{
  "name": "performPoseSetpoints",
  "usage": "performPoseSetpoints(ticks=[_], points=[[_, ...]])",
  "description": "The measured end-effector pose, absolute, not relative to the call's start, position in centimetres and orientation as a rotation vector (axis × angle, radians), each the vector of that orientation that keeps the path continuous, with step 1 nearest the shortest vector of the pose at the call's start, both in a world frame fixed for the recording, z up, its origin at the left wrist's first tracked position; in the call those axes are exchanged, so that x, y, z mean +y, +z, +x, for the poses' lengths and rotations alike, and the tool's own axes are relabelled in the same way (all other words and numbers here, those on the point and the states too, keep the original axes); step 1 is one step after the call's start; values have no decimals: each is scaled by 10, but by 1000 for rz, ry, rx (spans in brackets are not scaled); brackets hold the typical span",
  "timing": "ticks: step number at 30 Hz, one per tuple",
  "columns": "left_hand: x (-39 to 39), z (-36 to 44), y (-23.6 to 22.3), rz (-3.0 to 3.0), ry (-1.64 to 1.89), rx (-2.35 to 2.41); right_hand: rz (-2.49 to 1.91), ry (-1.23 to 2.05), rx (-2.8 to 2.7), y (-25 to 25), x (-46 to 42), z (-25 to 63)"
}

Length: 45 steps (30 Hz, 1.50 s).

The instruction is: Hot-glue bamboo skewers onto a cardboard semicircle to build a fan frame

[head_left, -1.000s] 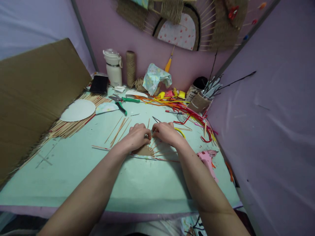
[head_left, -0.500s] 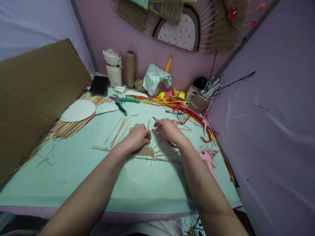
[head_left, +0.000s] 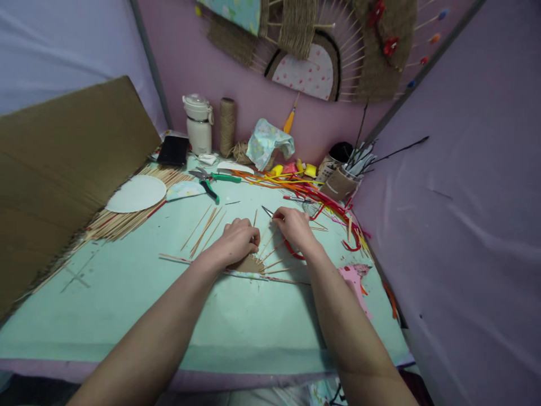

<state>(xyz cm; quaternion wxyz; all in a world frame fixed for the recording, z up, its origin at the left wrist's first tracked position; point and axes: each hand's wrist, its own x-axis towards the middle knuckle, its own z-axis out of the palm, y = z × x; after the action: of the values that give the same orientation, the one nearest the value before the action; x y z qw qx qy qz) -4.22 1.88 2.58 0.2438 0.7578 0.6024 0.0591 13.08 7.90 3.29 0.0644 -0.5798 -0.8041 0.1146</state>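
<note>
My left hand (head_left: 240, 242) rests over a brown cardboard half-disc (head_left: 249, 264), its fingers pinched around a thin wooden stick (head_left: 255, 217) that pokes up behind them. More sticks (head_left: 274, 264) fan out to the right from the half-disc's curved edge. Along its straight edge runs a strip of patterned cloth (head_left: 243, 274). My right hand (head_left: 292, 225) is closed on a pair of scissors; the pointed metal blades (head_left: 267, 211) stick out to the left, and a red handle (head_left: 293, 251) shows below the palm. The hand covers the scissors' middle.
Loose sticks (head_left: 207, 231) lie left of my hands. Green-handled pliers (head_left: 215, 179), a white oval (head_left: 136, 194) on a stick pile and colored pipe cleaners (head_left: 296, 183) sit farther back. Cardboard (head_left: 71, 186) leans at left; a bottle (head_left: 198, 127) and twine spool (head_left: 227, 127) stand behind.
My right hand has shifted slightly right along the scissors. My left hand stays at the half-disc. The whole view has tipped up a little.
</note>
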Motion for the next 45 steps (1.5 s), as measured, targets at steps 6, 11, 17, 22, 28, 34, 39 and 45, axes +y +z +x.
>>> performPoseSetpoints(ticks=[6,11,17,22,28,34,39,45], points=[[19,-42,24,2080,166,1635,-1679,403,-2501,28,69,118],[18,-42,24,2084,170,1638,-1656,410,-2526,25,66,112],[19,-42,23,2081,172,1641,-1703,348,-2432,30,65,113],[19,-41,23,2079,153,1643,-1853,196,-2224,36,74,129],[20,-42,21,2083,164,1638,-1921,188,-2248,31,74,125],[20,-41,20,2084,164,1648,-1929,190,-2339,23,69,103],[20,-41,22,2094,131,1653,-1960,190,-2370,15,68,95],[19,-40,27,2089,88,1663,-2005,208,-2345,14,68,93]])
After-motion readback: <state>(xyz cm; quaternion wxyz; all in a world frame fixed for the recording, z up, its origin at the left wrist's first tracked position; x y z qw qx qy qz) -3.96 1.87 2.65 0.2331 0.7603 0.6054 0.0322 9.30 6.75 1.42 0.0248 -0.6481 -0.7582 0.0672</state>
